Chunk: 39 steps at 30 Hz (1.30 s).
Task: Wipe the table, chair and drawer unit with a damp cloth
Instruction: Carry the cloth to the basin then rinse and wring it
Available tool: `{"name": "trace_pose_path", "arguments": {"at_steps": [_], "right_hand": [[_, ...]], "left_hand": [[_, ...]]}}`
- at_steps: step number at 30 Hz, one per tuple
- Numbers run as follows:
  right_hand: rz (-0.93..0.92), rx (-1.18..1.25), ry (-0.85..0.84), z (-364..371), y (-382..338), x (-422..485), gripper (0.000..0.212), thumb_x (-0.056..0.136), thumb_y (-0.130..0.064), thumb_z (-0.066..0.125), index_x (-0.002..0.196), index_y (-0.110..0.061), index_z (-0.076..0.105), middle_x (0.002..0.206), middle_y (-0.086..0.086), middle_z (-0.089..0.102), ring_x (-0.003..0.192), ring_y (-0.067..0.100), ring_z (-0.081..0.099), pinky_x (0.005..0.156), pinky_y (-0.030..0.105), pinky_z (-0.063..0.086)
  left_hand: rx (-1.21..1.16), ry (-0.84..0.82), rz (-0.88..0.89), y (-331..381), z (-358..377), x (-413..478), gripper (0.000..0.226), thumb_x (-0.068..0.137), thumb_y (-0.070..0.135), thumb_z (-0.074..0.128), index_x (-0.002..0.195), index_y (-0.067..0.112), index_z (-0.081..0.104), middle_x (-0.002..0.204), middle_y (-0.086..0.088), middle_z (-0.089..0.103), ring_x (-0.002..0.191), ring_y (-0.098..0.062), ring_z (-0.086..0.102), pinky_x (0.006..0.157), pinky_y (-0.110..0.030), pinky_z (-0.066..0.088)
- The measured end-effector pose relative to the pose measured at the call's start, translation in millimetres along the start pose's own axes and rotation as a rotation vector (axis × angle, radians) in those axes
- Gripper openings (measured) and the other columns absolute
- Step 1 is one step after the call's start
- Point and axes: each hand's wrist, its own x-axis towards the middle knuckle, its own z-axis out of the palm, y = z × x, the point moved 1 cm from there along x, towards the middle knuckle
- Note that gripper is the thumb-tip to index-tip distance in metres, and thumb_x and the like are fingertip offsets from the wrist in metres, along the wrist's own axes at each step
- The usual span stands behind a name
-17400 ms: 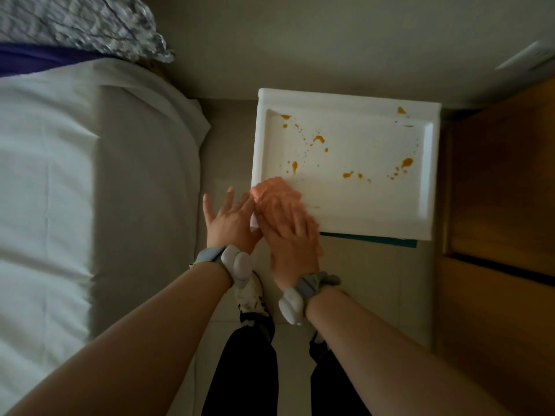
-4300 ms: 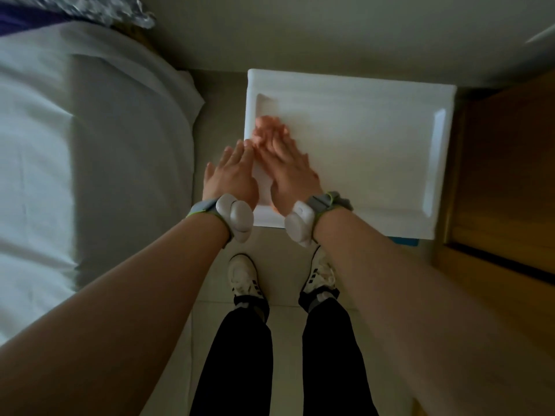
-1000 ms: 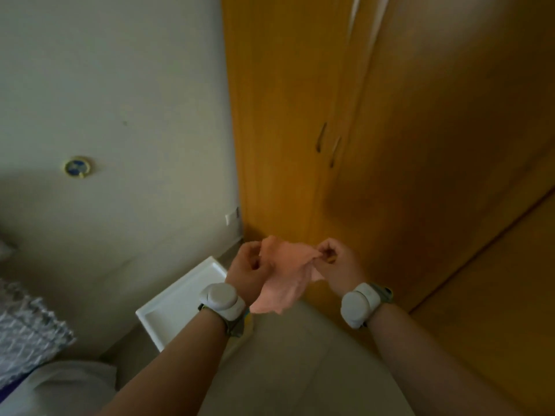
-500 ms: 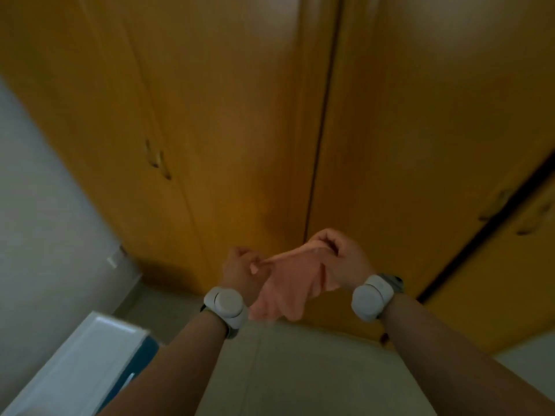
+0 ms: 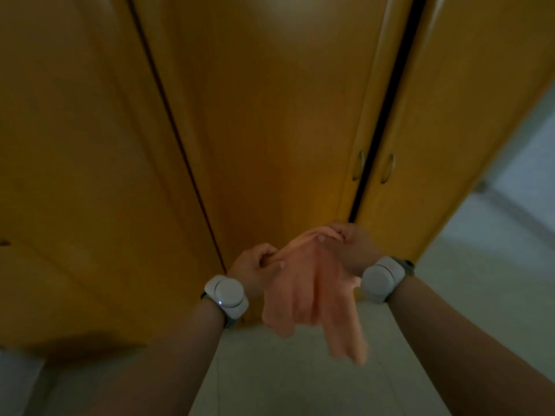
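Left hand (image 5: pixel 254 269) and right hand (image 5: pixel 352 245) each pinch the top edge of the cloth (image 5: pixel 312 298) (pink), which hangs below the curled fingers before wardrobe doors (image 5: pixel 270 130).

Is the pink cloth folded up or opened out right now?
Opened out: the left hand and right hand pinch the top edge of the pink cloth, which hangs loose and rumpled below them.
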Motion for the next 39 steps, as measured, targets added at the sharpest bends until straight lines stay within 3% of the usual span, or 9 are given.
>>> {"name": "trace_pose_path", "arguments": {"at_steps": [4,15,20,24,26,28,31,35,39], "right_hand": [[0.088,-0.021,0.159,-29.4,30.5,-17.4,0.017,0.094,-0.015,0.053,0.086,-0.006,0.065,0.083,0.011,0.065,0.075,0.024,0.057,0.067,0.026,0.046],[0.272,0.198,0.386,-126.9,112.5,-104.8,0.022,0.091,-0.018,0.058,0.086,-0.037,0.067,0.091,-0.016,0.069,0.087,0.001,0.063,0.074,0.018,0.050],[0.285,0.193,0.481,-186.9,152.9,-128.2,0.015,0.087,-0.013,0.065,0.092,-0.027,0.067,0.091,-0.013,0.068,0.083,-0.006,0.062,0.069,0.002,0.045],[0.315,0.131,0.522,-255.9,193.0,-159.9,0.020,0.084,-0.013,0.069,0.101,-0.022,0.066,0.093,-0.011,0.067,0.088,-0.002,0.061,0.076,0.004,0.045],[0.382,0.019,0.460,-283.2,215.8,-177.0,0.032,0.080,-0.023,0.074,0.111,-0.023,0.064,0.101,-0.007,0.067,0.093,0.005,0.061,0.083,0.016,0.048],[0.486,-0.148,0.333,-301.1,239.2,-189.0,0.039,0.079,-0.031,0.074,0.115,-0.023,0.063,0.100,-0.006,0.066,0.086,0.010,0.061,0.070,0.014,0.050],[0.632,-0.256,0.231,-321.1,269.4,-202.0,0.015,0.086,-0.026,0.063,0.091,-0.013,0.067,0.083,0.003,0.069,0.071,0.021,0.066,0.059,0.020,0.052],[0.633,0.089,0.399,-343.4,304.0,-210.6,0.008,0.085,-0.012,0.056,0.085,-0.011,0.064,0.072,0.010,0.072,0.066,0.027,0.070,0.068,0.040,0.059],[0.598,0.022,0.529,-368.4,333.7,-199.2,0.021,0.079,-0.010,0.061,0.099,-0.006,0.062,0.088,0.010,0.066,0.074,0.021,0.061,0.070,0.033,0.051]], "left_hand": [[0.088,-0.178,0.069,10.9,29.9,25.2,0.030,0.091,0.023,0.055,0.067,0.009,0.046,0.063,-0.007,0.037,0.059,-0.016,0.033,0.055,-0.028,0.023],[-0.264,-0.333,0.146,123.8,151.0,72.5,0.036,0.098,0.031,0.042,0.086,-0.002,0.049,0.073,-0.012,0.047,0.067,-0.018,0.044,0.065,-0.038,0.039],[-0.030,-0.604,0.287,181.2,212.8,98.3,0.012,0.088,0.024,0.059,0.078,0.021,0.054,0.078,0.003,0.057,0.071,-0.012,0.050,0.068,-0.028,0.044],[0.107,-0.600,0.412,246.0,275.0,108.5,0.037,0.088,0.021,0.056,0.057,0.021,0.037,0.053,0.009,0.037,0.052,-0.007,0.036,0.053,-0.023,0.029],[-0.025,-0.614,0.424,282.9,300.3,110.3,0.023,0.092,0.020,0.052,0.070,0.023,0.054,0.062,0.016,0.053,0.060,-0.001,0.048,0.057,-0.015,0.038],[-0.185,-0.621,0.392,313.2,320.8,113.7,0.013,0.095,0.017,0.049,0.098,0.018,0.061,0.091,0.009,0.063,0.084,-0.007,0.058,0.077,-0.020,0.046],[-0.338,-0.629,0.333,350.2,346.8,116.7,0.017,0.097,0.013,0.044,0.109,0.013,0.057,0.103,-0.008,0.062,0.099,-0.023,0.059,0.090,-0.037,0.046],[-0.477,-0.582,0.276,385.4,377.5,129.0,0.023,0.098,0.008,0.040,0.114,0.005,0.056,0.105,-0.012,0.060,0.100,-0.023,0.057,0.093,-0.037,0.044],[-0.678,-0.605,0.133,413.4,408.5,154.9,0.021,0.099,0.009,0.037,0.100,0.015,0.058,0.100,-0.011,0.062,0.094,-0.023,0.059,0.091,-0.039,0.045]]}}
